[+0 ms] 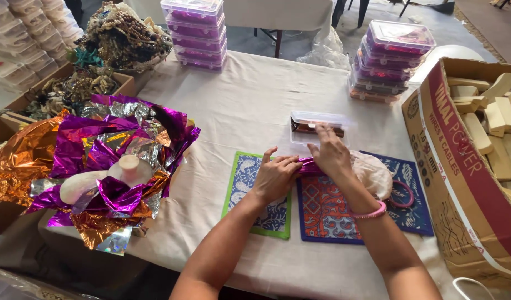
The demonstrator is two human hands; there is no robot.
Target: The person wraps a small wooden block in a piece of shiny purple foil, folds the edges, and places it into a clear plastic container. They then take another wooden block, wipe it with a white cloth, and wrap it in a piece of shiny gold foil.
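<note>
Both hands [302, 166] around purple foil bundle [310, 165]

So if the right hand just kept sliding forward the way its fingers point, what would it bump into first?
The right hand points away from the person, fingers already at the small clear plastic lidded box lying just beyond the patterned mats. That box would likely come first; whether they already touch it is hard to tell.
</note>
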